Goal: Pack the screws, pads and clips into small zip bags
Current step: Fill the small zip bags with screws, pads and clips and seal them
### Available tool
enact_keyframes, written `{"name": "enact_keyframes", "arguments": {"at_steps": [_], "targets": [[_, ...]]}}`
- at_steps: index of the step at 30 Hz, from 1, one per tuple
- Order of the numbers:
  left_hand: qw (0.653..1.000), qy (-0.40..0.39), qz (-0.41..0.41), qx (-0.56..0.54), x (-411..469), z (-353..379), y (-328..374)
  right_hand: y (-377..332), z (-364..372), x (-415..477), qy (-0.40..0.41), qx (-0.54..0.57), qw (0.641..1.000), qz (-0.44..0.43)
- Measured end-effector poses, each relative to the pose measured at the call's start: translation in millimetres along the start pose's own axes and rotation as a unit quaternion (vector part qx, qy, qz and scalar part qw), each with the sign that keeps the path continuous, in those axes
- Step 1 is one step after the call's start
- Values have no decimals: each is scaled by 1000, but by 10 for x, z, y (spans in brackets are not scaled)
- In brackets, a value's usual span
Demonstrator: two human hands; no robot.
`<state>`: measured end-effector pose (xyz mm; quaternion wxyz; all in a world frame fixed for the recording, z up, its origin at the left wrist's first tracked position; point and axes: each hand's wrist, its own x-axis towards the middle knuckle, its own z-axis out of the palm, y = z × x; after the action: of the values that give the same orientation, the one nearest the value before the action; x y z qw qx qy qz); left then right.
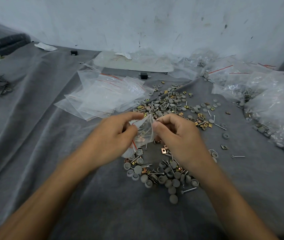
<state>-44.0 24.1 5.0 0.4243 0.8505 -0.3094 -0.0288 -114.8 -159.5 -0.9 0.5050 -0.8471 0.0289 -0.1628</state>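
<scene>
Bags (103,97), empty and red-striped, lie fanned on the grey-clothed bench (42,144). The left hand (113,135) pinches the small zip bag (143,134) at the edge where its red strip shows. Screws (145,130) and coppery clips (140,138) are inside. The right hand (177,135) pinches the opposite edge, fingers curled. The step seems to be sealing: keep the mouth uppermost, settle the contents, then run pinched fingertips along the strip. Loose pads (173,199) lie below, filled bags (272,104) far right. No writing is readable; the scrawl on the far sheet (120,58) is too faint.
</scene>
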Motion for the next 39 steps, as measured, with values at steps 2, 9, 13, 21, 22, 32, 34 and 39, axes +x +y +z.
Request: {"name": "enact_keyframes", "arguments": {"at_steps": [2,9,13,21,22,32,34,39], "targets": [[1000,4,2,1,4,6,-6,8,-14,-2,0,16,1000,3],[1000,2,5,2,0,10,-14,8,-2,2,-8,19,1000,0],[1000,1,12,10,10,13,-21,-5,-22,-12,-1,19,1000,-1],[1000,-4,9,6,4,7,-16,10,-21,0,-21,54,998,-12],[1000,-1,7,4,5,6,-18,10,-29,5,-16,58,998,-13],[999,24,7,-25,26,-38,-64,220,-30,20,-38,-221,975,9],[999,24,9,-26,23,-36,-64,229,50,3,-65,-302,951,-9],[999,17,5,-32,22,-37,-70,247,166,-40,-72,-384,918,-72]]}}
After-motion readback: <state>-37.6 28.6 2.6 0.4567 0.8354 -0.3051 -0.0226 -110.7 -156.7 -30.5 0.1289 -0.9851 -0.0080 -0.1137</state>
